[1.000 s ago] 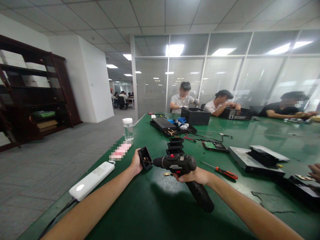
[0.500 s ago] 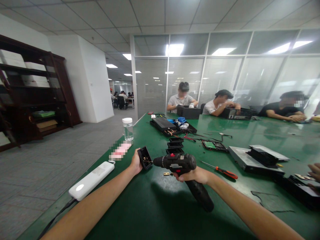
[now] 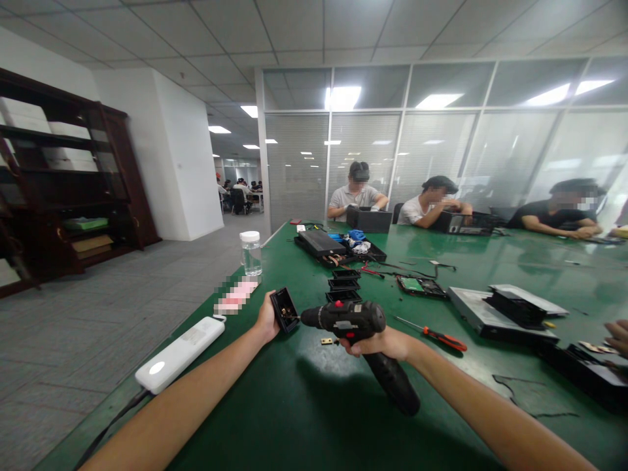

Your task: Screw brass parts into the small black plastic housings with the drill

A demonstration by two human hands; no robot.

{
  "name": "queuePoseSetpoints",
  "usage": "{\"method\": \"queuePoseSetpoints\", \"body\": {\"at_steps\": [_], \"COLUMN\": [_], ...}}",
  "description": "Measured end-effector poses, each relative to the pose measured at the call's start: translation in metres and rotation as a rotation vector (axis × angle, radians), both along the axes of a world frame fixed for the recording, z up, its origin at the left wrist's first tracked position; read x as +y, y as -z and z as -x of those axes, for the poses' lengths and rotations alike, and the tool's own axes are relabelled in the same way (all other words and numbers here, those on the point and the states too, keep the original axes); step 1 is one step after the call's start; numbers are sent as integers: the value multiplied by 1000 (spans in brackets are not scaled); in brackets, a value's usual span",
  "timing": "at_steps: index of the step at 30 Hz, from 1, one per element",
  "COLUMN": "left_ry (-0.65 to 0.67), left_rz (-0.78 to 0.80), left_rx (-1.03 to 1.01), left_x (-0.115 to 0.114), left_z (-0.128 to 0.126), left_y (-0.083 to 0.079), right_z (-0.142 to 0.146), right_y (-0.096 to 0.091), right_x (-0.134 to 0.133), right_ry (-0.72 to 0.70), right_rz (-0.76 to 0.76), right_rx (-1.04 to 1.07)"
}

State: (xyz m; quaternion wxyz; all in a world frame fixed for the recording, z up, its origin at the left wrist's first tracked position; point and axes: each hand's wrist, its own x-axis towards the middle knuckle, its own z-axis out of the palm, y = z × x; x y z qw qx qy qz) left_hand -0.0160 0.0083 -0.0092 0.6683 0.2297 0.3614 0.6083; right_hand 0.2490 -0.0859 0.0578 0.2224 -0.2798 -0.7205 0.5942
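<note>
My left hand (image 3: 267, 319) grips a small black open casing (image 3: 285, 311), tilted up on edge on the green table (image 3: 275, 418). My right hand (image 3: 383, 344) is wrapped round the handle of a black cordless drill (image 3: 356, 322). The drill's bit points left into the casing's open side. A small brass-coloured part (image 3: 326, 341) lies on the table just below the drill. Three similar black casings (image 3: 345, 285) sit in a row right behind the drill.
A white power strip (image 3: 180, 354) lies at the left edge, a water bottle (image 3: 252, 253) further back. An orange-handled screwdriver (image 3: 434, 335), a circuit board (image 3: 420, 286) and dismantled black units (image 3: 505, 313) lie to the right. Three people work at the far end; another person's hand (image 3: 619, 335) shows at the right.
My hands, the drill and the casing have stayed put. The person at the far end lowered the black box onto the table and shifted slightly left.
</note>
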Motion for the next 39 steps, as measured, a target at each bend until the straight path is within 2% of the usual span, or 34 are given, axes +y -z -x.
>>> {"method": "queuePoseSetpoints", "body": {"at_steps": [27,39], "left_ry": [-21,-13], "left_rz": [5,1], "left_rx": [-4,-3], "left_x": [1,1], "left_z": [0,0], "left_y": [1,1], "right_z": [-1,-1], "right_y": [5,1], "right_x": [4,2], "right_ry": [-20,-31], "right_rz": [19,-13], "right_rx": [49,32]}}
